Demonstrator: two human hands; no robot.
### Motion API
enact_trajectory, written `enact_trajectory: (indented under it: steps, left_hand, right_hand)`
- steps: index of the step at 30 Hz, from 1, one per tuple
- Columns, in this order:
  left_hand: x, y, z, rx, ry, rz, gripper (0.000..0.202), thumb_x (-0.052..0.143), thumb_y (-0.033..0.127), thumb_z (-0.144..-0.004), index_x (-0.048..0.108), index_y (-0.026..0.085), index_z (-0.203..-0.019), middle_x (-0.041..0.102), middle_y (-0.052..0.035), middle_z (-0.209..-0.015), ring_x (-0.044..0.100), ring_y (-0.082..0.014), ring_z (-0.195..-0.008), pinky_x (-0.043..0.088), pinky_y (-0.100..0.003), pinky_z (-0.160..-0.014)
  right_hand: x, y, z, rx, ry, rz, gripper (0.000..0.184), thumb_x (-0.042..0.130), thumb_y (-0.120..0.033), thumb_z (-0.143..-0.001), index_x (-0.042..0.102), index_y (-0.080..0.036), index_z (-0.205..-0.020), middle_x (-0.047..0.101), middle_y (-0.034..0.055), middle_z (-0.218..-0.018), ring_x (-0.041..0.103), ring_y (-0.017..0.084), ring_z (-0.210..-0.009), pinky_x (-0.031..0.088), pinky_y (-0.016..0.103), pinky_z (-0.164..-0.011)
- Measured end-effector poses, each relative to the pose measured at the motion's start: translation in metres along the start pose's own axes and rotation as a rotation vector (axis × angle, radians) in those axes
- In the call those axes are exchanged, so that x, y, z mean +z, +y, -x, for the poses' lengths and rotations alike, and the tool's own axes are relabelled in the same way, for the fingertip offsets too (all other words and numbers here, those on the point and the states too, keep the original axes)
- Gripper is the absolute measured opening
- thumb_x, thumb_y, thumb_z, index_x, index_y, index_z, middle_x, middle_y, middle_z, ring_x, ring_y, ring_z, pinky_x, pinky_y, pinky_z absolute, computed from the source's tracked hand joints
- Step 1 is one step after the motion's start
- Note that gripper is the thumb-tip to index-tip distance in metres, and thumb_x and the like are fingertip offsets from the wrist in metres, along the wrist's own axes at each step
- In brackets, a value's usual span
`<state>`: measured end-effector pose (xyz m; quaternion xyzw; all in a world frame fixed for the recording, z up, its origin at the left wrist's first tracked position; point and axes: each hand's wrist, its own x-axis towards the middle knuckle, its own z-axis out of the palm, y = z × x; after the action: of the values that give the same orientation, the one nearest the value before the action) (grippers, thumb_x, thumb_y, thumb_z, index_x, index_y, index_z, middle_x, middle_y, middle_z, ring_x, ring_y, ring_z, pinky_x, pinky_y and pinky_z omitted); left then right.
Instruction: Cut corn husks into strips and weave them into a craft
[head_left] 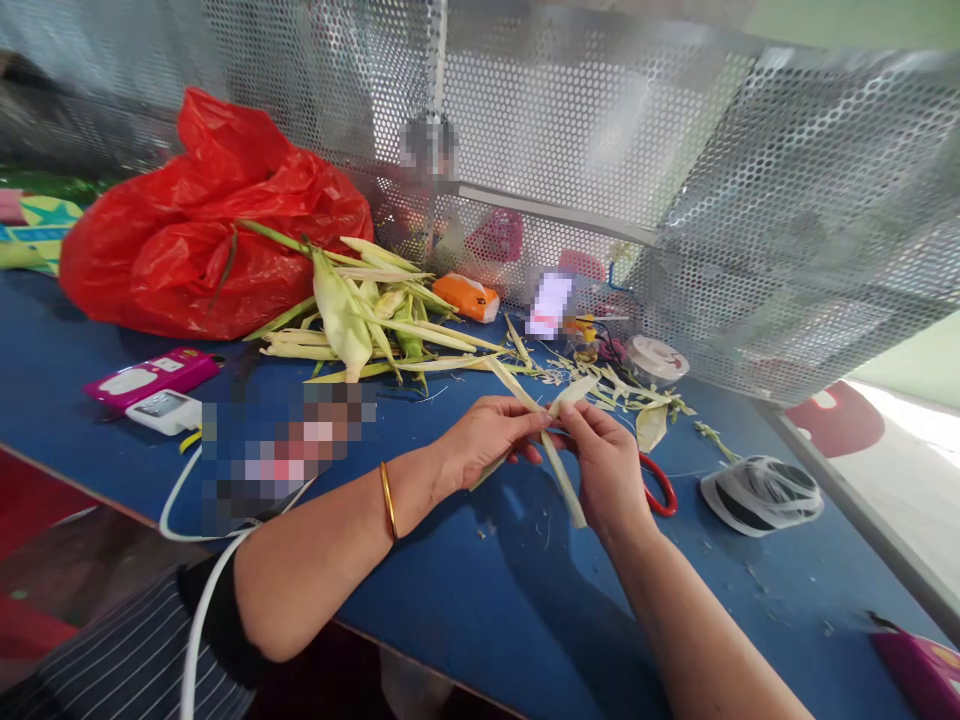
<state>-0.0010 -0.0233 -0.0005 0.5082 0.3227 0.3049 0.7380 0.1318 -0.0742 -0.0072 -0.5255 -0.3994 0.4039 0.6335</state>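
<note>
Both my hands meet over the blue table (465, 600), pinching pale green leaf strips (564, 482). My left hand (484, 440), with a gold bangle on the wrist, is closed on one strip that runs up and left. My right hand (611, 465) is closed on the strips too; one end hangs down below its fingers. The strips cross between my fingertips. Red-handled scissors (661, 487) lie just behind my right hand, mostly hidden by it.
A heap of leaves and husks (360, 315) lies behind, beside a red plastic bag (202, 230). Leaf scraps (630, 395), an orange object (466, 296), a white tape roll (654, 358), a bundled net (761, 492) and pink and white devices (150, 385) dot the table. A perforated metal screen (600, 150) stands behind.
</note>
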Motion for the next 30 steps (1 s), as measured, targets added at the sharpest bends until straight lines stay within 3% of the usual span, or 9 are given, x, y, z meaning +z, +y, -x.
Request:
enact_trajectory:
  steps: [3, 5, 10, 14, 17, 20, 23, 26, 30]
  left_hand:
    - [-0.003, 0.001, -0.003, -0.002, 0.048, 0.098, 0.029, 0.076, 0.038, -0.074, 0.074, 0.014, -0.089, 0.072, -0.0059, -0.082, 0.052, -0.0052, -0.051, 0.031, -0.020, -0.048]
    - [-0.005, 0.003, -0.004, -0.001, 0.078, 0.141, 0.027, 0.076, 0.035, -0.075, 0.074, 0.015, -0.091, 0.072, -0.0051, -0.081, 0.050, -0.0041, -0.049, 0.030, -0.019, -0.047]
    - [-0.005, 0.006, -0.006, 0.016, 0.165, 0.140, 0.014, 0.074, 0.025, -0.075, 0.069, 0.012, -0.076, 0.067, -0.0025, -0.071, 0.045, -0.0024, -0.046, 0.027, -0.017, -0.044]
    - [-0.006, 0.005, -0.007, 0.004, 0.154, 0.123, 0.014, 0.072, 0.022, -0.077, 0.069, 0.010, -0.072, 0.066, -0.0027, -0.068, 0.041, -0.0008, -0.044, 0.028, -0.015, -0.042]
    - [-0.007, 0.006, -0.008, -0.017, 0.120, 0.193, 0.010, 0.069, 0.019, -0.081, 0.069, 0.009, -0.078, 0.067, -0.0035, -0.071, 0.042, -0.0001, -0.043, 0.026, -0.013, -0.040]
    - [-0.010, 0.010, -0.008, -0.064, 0.066, 0.316, 0.006, 0.066, 0.017, -0.084, 0.068, 0.011, -0.083, 0.068, -0.0028, -0.075, 0.041, 0.0004, -0.042, 0.025, -0.011, -0.037]
    - [-0.012, 0.014, -0.007, -0.122, -0.010, 0.411, 0.005, 0.064, 0.016, -0.086, 0.067, 0.012, -0.085, 0.065, -0.0005, -0.070, 0.037, 0.0008, -0.038, 0.024, -0.011, -0.034]
    - [-0.013, 0.015, -0.006, -0.186, -0.107, 0.467, 0.007, 0.061, 0.013, -0.087, 0.066, 0.012, -0.082, 0.063, 0.0006, -0.067, 0.032, 0.0011, -0.035, 0.022, -0.011, -0.033]
    - [-0.011, 0.013, -0.004, -0.230, -0.156, 0.469, 0.003, 0.065, 0.013, -0.085, 0.066, 0.012, -0.083, 0.063, 0.0004, -0.065, 0.031, 0.0018, -0.035, 0.021, -0.011, -0.034]
  right_hand:
    - [-0.007, -0.004, -0.003, -0.036, 0.023, 0.189, 0.040, 0.068, -0.059, -0.077, 0.070, -0.020, -0.082, 0.070, 0.0033, -0.073, 0.062, 0.019, -0.071, 0.048, 0.029, -0.066]
    - [-0.010, -0.007, -0.004, -0.058, -0.002, 0.338, 0.044, 0.065, -0.063, -0.077, 0.069, -0.020, -0.079, 0.069, 0.0038, -0.070, 0.062, 0.019, -0.068, 0.047, 0.029, -0.063]
    - [-0.005, -0.014, 0.005, 0.005, -0.284, 0.479, 0.046, 0.064, -0.060, -0.078, 0.059, -0.021, -0.056, 0.061, 0.0004, -0.052, 0.055, 0.015, -0.050, 0.042, 0.028, -0.053]
    - [0.001, -0.014, 0.009, -0.014, -0.368, 0.477, 0.040, 0.064, -0.052, -0.080, 0.059, -0.021, -0.055, 0.064, 0.0006, -0.054, 0.057, 0.016, -0.052, 0.043, 0.029, -0.057]
    - [-0.004, -0.013, 0.003, -0.127, -0.288, 0.510, 0.034, 0.061, -0.046, -0.084, 0.061, -0.021, -0.061, 0.063, -0.0004, -0.057, 0.055, 0.015, -0.055, 0.042, 0.029, -0.058]
    - [-0.011, -0.014, -0.003, -0.321, -0.158, 0.563, 0.015, 0.066, -0.036, -0.081, 0.070, -0.022, -0.087, 0.071, 0.0039, -0.085, 0.062, 0.020, -0.078, 0.046, 0.033, -0.073]
    - [-0.014, -0.013, -0.008, -0.447, -0.168, 0.595, 0.026, 0.065, -0.026, -0.079, 0.069, -0.025, -0.105, 0.070, 0.0061, -0.109, 0.060, 0.025, -0.105, 0.043, 0.039, -0.093]
    - [-0.014, -0.009, -0.010, -0.451, -0.199, 0.597, 0.021, 0.062, -0.027, -0.083, 0.070, -0.025, -0.103, 0.070, 0.0058, -0.109, 0.062, 0.024, -0.105, 0.043, 0.039, -0.094]
    - [-0.011, -0.004, -0.008, -0.463, -0.213, 0.600, 0.015, 0.060, -0.034, -0.088, 0.072, -0.025, -0.086, 0.072, 0.0052, -0.093, 0.064, 0.023, -0.087, 0.046, 0.036, -0.080]
